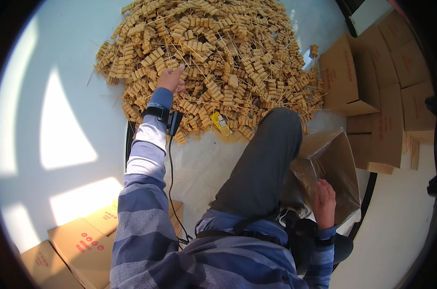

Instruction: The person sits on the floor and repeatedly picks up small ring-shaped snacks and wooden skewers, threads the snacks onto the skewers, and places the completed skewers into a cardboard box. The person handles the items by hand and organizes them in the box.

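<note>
A large heap of skewers (218, 62), tan ridged rolls threaded on thin sticks, spreads over the floor ahead of me. My left hand (171, 79) is at the heap's near left part, fingers curled in among the skewers; what they grip cannot be made out. Beside my right knee stands an open cardboard box lined with a clear plastic bag (346, 168). My right hand (325, 202) is at the near side of its mouth, fingers bent and close together. A few thin stick-like lines show just beyond those fingers, but what the hand holds is hidden.
A yellow packet (221, 124) lies at the heap's near edge. Cardboard boxes stand stacked at the right (389, 106), one of them open (343, 72). More closed boxes (78, 245) sit at the lower left. A cable (171, 183) runs from a device strapped to my left wrist.
</note>
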Available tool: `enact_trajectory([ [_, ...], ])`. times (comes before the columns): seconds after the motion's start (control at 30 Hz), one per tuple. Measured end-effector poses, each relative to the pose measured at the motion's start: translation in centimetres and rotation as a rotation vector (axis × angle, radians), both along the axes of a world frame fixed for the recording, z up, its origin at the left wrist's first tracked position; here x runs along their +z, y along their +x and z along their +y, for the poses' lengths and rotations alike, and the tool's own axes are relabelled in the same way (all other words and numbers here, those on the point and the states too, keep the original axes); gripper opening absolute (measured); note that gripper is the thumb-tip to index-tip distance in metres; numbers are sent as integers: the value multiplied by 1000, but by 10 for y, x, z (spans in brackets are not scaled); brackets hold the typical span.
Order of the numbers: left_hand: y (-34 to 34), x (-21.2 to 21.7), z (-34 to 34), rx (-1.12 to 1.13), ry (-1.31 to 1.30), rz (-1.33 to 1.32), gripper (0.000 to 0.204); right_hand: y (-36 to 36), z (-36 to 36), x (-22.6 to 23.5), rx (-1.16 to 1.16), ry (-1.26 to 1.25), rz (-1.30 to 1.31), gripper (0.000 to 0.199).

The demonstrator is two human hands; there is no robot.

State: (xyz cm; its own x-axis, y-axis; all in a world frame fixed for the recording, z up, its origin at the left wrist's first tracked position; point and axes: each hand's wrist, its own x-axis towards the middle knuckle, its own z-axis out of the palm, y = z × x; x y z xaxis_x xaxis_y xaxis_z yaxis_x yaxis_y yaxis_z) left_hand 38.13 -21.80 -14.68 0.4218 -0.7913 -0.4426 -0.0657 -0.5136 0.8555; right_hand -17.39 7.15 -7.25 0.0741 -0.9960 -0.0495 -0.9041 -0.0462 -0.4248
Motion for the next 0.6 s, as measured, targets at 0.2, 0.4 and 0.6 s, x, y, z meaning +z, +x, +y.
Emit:
enact_trajectory([
  [0.2, 32, 25, -91, -4, 135, -497, 99, 7, -4, -7, 15, 68, -18, 22],
  [0.4, 46, 9, -128, 35, 388, -291, 70, 12, -15, 0, 11, 91, -34, 20],
  [0.6, 64, -17, -155, 260, 217, -97, 37, 16, -30, 3, 29, 104, -32, 19],
])
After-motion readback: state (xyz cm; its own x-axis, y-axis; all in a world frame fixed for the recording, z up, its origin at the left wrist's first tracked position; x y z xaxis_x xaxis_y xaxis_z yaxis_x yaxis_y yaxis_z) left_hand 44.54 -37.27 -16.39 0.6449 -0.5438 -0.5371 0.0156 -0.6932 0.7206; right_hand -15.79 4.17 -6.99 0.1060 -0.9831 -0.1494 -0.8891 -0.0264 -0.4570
